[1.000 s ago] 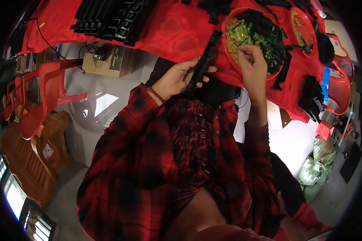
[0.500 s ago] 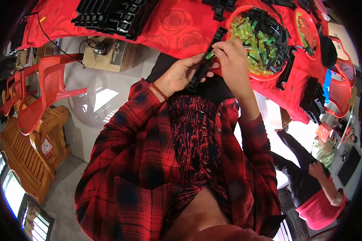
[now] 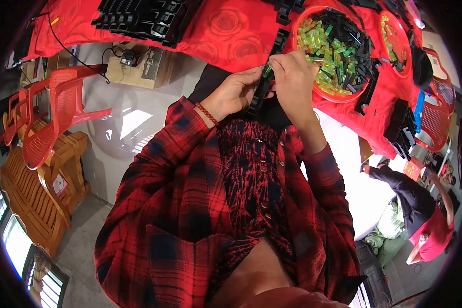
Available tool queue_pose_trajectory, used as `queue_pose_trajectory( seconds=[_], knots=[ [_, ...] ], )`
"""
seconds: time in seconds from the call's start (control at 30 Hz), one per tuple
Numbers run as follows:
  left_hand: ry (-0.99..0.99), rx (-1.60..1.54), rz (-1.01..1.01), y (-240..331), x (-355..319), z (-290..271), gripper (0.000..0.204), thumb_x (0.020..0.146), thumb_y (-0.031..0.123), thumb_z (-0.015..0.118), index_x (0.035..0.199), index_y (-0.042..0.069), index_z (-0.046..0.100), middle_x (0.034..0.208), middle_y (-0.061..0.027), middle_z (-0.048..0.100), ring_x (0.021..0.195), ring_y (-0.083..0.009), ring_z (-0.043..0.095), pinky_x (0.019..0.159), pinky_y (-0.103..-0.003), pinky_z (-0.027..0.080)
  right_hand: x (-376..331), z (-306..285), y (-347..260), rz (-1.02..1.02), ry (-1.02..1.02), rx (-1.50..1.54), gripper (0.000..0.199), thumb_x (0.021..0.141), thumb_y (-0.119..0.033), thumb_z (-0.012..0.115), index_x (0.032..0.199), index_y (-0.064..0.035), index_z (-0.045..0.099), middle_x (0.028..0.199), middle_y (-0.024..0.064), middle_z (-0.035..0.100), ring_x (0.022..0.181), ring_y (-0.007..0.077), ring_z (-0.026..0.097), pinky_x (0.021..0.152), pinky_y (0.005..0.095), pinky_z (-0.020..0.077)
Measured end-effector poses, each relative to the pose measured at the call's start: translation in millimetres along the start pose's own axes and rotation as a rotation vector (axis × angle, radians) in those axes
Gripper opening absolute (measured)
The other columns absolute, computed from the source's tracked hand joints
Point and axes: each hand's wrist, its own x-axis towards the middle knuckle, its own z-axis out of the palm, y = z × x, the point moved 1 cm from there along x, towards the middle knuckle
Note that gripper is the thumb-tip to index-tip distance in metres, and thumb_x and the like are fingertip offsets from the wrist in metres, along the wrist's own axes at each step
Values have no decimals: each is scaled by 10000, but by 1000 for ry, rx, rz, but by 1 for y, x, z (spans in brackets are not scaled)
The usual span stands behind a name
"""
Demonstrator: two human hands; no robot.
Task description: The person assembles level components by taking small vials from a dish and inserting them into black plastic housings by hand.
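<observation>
A long, narrow black plastic strip (image 3: 279, 45) slants up from my lap to the table edge. My left hand (image 3: 232, 94) is closed round its lower part, thumb along the side. Fingers of my right hand (image 3: 296, 77) pinch together at the strip's middle, where a small green translucent piece (image 3: 266, 71) shows against the black. My fingers partly hide that piece. Just beyond my right hand stands a red round basin (image 3: 339, 98) holding a mix of yellow-green translucent pieces (image 3: 313, 41) and small black pieces (image 3: 362, 66).
Black ribbed plastic parts (image 3: 138, 19) lie at the table's far left on a red rose-patterned cloth (image 3: 226, 31). A second red basin (image 3: 406, 51) and more black parts (image 3: 401, 126) are at the right. Another person (image 3: 421, 205) bends over at the far right.
My right hand has shifted slightly down and inward over the strip. My left hand has turned a little, covering more of the strip. The other person has bent further over.
</observation>
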Motion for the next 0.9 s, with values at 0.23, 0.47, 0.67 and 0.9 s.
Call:
queue_pose_trajectory(
  seconds=[0.23,0.47,0.67,0.9],
  knots=[
    [-37,-28,30,-2,0,-1,350,1044,218,446,1318,14,522,1202,-100,625,1067,-237,626,941,-436,511,3,-1,-3,-28,-55,-24,58,847,-125,652,877,-108,699,825,51,600,796,246,569,794,393,340],
    [-54,-28,4,-2,2,-2,314,1040,213,460,1275,28,552,1156,-95,644,998,-226,643,899,-409,537,-2,-1,1,209,-113,127,96,843,-128,668,928,-100,704,857,82,623,800,279,583,792,396,353],
    [-96,-8,10,-2,4,-7,320,1038,209,463,1285,26,551,1182,-94,639,1035,-245,642,885,-400,539,-5,-1,1,230,-100,270,137,861,-85,655,997,-71,672,840,81,611,748,222,587,767,369,391],
    [-113,44,24,-1,2,-4,349,1049,202,430,1331,21,528,1234,-109,632,1095,-262,636,916,-378,514,-11,-2,-4,612,105,714,247,868,-7,633,1113,-1,601,859,72,558,744,126,561,667,274,492]
  ],
)
